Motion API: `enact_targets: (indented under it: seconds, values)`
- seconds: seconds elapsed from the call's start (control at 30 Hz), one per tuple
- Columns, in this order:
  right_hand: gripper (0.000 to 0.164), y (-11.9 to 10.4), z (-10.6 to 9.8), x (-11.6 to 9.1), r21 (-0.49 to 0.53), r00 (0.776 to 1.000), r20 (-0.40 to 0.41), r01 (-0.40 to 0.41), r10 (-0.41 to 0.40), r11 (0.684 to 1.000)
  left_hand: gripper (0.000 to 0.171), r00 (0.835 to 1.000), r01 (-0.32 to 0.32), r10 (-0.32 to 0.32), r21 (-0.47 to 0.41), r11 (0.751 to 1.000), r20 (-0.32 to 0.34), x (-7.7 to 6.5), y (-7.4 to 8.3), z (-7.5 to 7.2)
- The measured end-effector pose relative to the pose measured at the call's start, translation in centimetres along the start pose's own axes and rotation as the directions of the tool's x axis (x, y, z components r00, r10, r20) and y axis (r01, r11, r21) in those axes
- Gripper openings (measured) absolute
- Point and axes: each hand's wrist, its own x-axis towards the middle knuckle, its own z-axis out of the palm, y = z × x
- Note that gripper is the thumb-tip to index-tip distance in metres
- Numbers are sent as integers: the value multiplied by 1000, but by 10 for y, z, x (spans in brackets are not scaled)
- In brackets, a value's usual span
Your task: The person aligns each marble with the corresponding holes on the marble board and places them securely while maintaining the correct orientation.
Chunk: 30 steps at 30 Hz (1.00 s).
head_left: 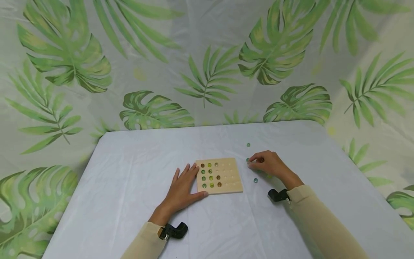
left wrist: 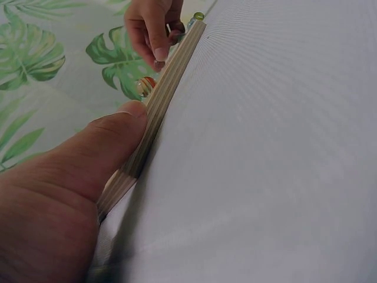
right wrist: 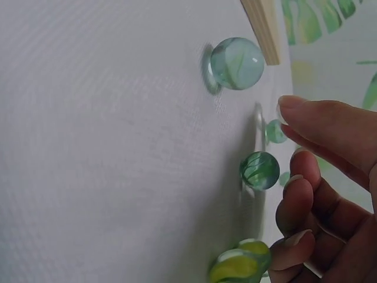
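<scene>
A wooden board (head_left: 233,180) with rows of hollows lies on the table; green, yellow-green, brown and clear marbles fill its left columns. My left hand (head_left: 182,189) rests at its left side, fingers spread and fairly straight, thumb touching the front edge. To the right of the board, my right hand (head_left: 268,163) pinches a small pale marble (head_left: 248,163), mostly hidden by the fingertips. Close by lie a green marble (right wrist: 260,170), a pale blue-green marble (right wrist: 237,63) and yellow-green marbles (right wrist: 240,263), partly under the hand. An orange-striped marble (left wrist: 146,86) sits on the board.
Another green marble (head_left: 248,145) lies farther back on the white tablecloth (head_left: 136,162). Behind the table hangs a leaf-patterned cloth (head_left: 207,111). Each wrist carries a black camera (head_left: 176,230).
</scene>
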Motion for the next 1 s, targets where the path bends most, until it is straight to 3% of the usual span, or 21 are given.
enact_targets:
  seconds: [0.23, 1.0]
  values:
    - [16, -6, 1, 5, -3, 999, -33, 41, -42, 999, 94, 1000, -8, 8, 8, 1000, -8, 2, 1, -3]
    - [18, -29, 16, 24, 4, 994, -29, 106, -106, 994, 95, 1000, 4, -4, -8, 1000, -2, 0, 0, -1]
